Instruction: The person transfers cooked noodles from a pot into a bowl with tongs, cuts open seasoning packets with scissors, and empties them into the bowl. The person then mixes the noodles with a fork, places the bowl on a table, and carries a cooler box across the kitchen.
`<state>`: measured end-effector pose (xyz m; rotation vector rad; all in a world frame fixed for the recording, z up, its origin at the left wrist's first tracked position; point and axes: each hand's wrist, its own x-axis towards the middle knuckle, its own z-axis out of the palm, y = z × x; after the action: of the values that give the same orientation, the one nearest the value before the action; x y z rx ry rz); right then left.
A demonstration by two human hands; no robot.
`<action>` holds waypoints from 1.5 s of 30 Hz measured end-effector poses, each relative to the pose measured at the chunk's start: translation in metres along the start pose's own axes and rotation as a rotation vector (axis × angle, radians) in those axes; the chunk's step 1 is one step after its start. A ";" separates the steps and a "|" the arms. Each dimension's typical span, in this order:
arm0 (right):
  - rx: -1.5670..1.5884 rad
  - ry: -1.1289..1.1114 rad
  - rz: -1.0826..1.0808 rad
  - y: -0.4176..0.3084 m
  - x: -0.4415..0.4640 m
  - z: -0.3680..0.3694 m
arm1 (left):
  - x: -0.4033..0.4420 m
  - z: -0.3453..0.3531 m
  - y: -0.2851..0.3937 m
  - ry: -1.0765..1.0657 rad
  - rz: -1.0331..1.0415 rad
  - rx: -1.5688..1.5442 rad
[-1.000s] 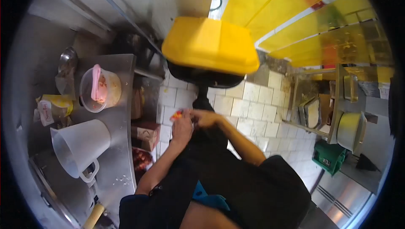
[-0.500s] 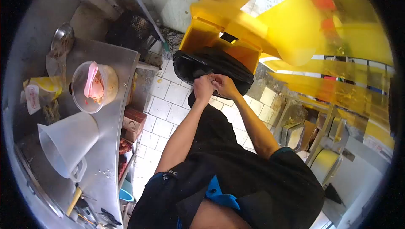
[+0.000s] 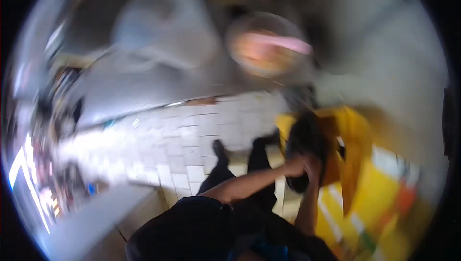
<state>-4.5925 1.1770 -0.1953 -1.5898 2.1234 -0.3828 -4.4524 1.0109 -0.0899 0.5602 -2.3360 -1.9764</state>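
The view is blurred by motion. My left hand (image 3: pixel 296 166) and my right hand (image 3: pixel 314 165) meet at the black bin bag (image 3: pixel 302 138) lining a yellow bin (image 3: pixel 356 124). Both look closed, with the fingers drawn in close together. Whatever they pinch is too small and smeared to make out. The bag hangs over the bin's near rim, just beyond my hands.
On the metal counter (image 3: pixel 168 85) stand a large translucent jug (image 3: pixel 192 40) and a clear tub (image 3: pixel 261 68) with a pink-handled utensil (image 3: pixel 283 43) and food. White floor tiles (image 3: pixel 187 141) run below. A pale worktop (image 3: pixel 110 213) is at lower left.
My head view has swung to the left, so the bin and hands now appear farther right and the counter across the top. My hands stay together at the bag.
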 end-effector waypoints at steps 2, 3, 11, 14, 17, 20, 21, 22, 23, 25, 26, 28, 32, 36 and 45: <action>-0.436 -0.148 0.031 -0.027 0.023 -0.016 | -0.024 -0.006 -0.049 -0.072 -0.317 -0.137; -0.400 -0.293 0.130 -0.018 0.035 -0.002 | -0.056 -0.048 -0.059 0.072 -0.285 0.013; -0.188 0.313 0.607 -0.044 0.076 0.015 | -0.542 -0.128 -0.213 1.326 -1.170 0.238; -0.175 0.432 0.189 -0.104 0.100 0.056 | -0.694 -0.059 -0.162 1.108 -1.710 -0.072; 0.191 0.163 -0.017 -0.248 0.133 0.126 | -0.774 0.045 -0.203 1.376 -1.584 -0.679; 0.260 -0.153 -0.088 -0.361 0.166 0.197 | -0.777 0.034 -0.171 1.601 -1.377 -1.037; 0.270 -0.296 0.011 -0.409 0.172 0.183 | -0.782 0.022 -0.170 1.594 -1.205 -1.109; 0.282 -0.437 0.110 -0.455 0.171 0.161 | -0.784 0.005 -0.171 1.580 -1.032 -1.173; 0.281 -0.419 0.114 -0.461 0.178 0.160 | -0.786 -0.025 -0.174 1.605 -0.973 -1.129; 0.372 -0.618 0.284 -0.476 0.212 0.151 | -0.787 -0.112 -0.176 1.651 -0.888 -1.018; 0.378 -0.597 0.291 -0.481 0.224 0.143 | -0.784 -0.157 -0.173 1.669 -0.871 -0.949; 0.305 -0.664 0.363 -0.489 0.239 0.123 | -0.776 -0.241 -0.174 1.675 -0.629 -0.875; 0.401 -0.667 0.361 -0.536 0.253 0.106 | -0.772 -0.360 -0.183 1.465 -0.349 -0.794; 0.505 -0.717 0.230 -0.713 0.276 0.116 | -0.813 -0.403 -0.229 1.308 -0.478 -0.641; 0.464 -0.487 -1.044 -1.307 0.389 0.261 | -1.008 -0.462 -0.230 1.679 -0.554 -0.971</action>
<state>-3.4658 0.4341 0.1317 -2.0779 0.6581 -0.6539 -3.3364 0.8354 -0.0144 1.7496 -0.2186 -1.2815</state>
